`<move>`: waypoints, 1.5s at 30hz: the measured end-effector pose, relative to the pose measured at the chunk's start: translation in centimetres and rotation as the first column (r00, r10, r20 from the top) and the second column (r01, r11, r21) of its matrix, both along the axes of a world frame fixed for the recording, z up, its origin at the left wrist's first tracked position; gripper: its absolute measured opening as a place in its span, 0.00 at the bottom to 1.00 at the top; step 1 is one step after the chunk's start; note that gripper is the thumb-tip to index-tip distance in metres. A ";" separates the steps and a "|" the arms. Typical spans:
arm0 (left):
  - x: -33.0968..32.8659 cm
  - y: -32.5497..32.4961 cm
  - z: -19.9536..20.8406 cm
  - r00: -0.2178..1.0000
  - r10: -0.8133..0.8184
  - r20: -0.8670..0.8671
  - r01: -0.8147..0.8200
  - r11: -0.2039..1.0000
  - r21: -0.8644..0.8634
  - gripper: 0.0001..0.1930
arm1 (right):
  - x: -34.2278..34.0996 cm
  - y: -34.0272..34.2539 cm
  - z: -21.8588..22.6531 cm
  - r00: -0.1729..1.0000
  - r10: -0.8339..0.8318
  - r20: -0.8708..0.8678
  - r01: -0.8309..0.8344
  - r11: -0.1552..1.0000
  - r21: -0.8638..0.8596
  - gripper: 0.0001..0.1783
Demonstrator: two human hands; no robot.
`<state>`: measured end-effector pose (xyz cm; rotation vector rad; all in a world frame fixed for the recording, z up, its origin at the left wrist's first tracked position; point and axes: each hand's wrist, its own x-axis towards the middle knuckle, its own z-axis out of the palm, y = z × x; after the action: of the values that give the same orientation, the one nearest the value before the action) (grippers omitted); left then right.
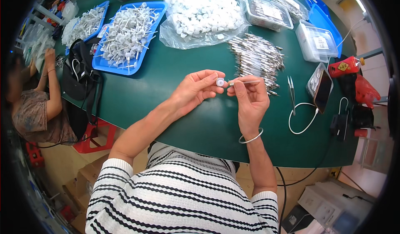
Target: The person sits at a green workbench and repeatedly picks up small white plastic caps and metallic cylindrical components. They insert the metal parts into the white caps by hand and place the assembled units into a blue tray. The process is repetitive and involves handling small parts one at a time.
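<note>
Both hands meet over the near part of the green table (200,130). Between thumb and fingers my left hand (192,87) pinches a small round white plastic cap (220,82). Beside it, my right hand (253,100) grips a thin metal rod (250,82) that points left toward the cap. Whether rod and cap touch is too small to tell. Just beyond my right hand lies a pile of similar slim metal rods (256,59). Farther back, a clear plastic bag (177,40) holds many white caps (204,19).
Left of the bag, a blue tray (130,70) holds white caps with rods. A black bag (77,77) lies beside it. To my right are tweezers (291,93), a phone (323,91) on a white cable, clear boxes (268,13) and a red bottle (343,67). A co-worker (41,105) sits at left.
</note>
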<state>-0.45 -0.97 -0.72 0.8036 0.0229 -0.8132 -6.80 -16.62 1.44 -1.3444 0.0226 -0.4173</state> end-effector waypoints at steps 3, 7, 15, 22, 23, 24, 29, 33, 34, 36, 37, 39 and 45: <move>0.1 0.1 0.1 0.999 -0.015 -0.037 0.014 1.000 -0.007 0.14 | 0.0 -0.1 0.1 0.999 -0.032 0.000 0.032 0.999 -0.040 0.06; -0.1 -0.1 0.7 0.999 -0.031 -0.026 0.032 0.999 0.027 0.14 | 0.1 -0.4 0.1 0.998 -0.054 0.014 0.055 0.996 -0.068 0.06; -0.2 -0.1 0.6 0.999 -0.049 -0.004 0.049 0.999 0.024 0.14 | 0.0 -0.2 0.0 0.997 -0.066 0.041 0.073 0.977 -0.198 0.07; -0.2 -0.2 0.4 0.999 -0.039 0.000 0.039 0.998 0.040 0.14 | 0.0 -0.2 0.0 0.995 -0.084 0.052 0.094 0.961 -0.259 0.06; -0.2 -0.2 0.4 0.999 -0.038 0.000 0.038 0.998 0.040 0.14 | 0.0 -0.2 -0.1 0.995 -0.082 0.054 0.094 0.960 -0.265 0.06; -0.3 -0.2 0.4 0.999 -0.037 -0.001 0.037 0.998 0.041 0.14 | 0.0 -0.2 -0.1 0.995 -0.082 0.055 0.094 0.958 -0.270 0.06; -0.3 -0.3 0.5 0.999 -0.032 -0.014 0.033 0.999 0.029 0.14 | 0.0 -0.1 0.1 0.994 -0.094 0.047 0.104 0.943 -0.315 0.06; -0.2 -0.3 0.3 0.999 -0.039 -0.019 0.040 0.999 0.021 0.15 | -0.1 -0.2 0.2 0.994 -0.097 0.055 0.110 0.928 -0.357 0.06; -0.2 -0.3 0.3 0.999 -0.039 -0.024 0.040 0.999 0.020 0.15 | -0.1 -0.2 0.3 0.994 -0.095 0.056 0.109 0.927 -0.359 0.06; -0.3 -0.3 0.4 0.999 -0.038 -0.029 0.038 0.999 0.027 0.15 | -0.1 -0.2 0.4 0.994 -0.094 0.060 0.110 0.926 -0.362 0.06; -0.3 -0.3 0.5 0.999 -0.037 -0.031 0.038 0.999 0.030 0.15 | -0.1 -0.2 0.4 0.994 -0.094 0.062 0.110 0.925 -0.363 0.06; -0.3 -0.3 0.5 0.999 -0.037 -0.035 0.038 0.999 0.026 0.15 | -0.1 -0.2 0.3 0.994 -0.092 0.066 0.110 0.923 -0.368 0.06; -0.3 -0.3 0.3 0.999 -0.046 -0.016 0.047 0.998 0.029 0.15 | 0.0 -0.2 0.4 0.993 -0.092 0.081 0.116 0.918 -0.378 0.05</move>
<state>-0.72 -1.27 -0.42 0.8285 0.0299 -0.8646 -6.84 -16.82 1.80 -1.7208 -0.0411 -0.5737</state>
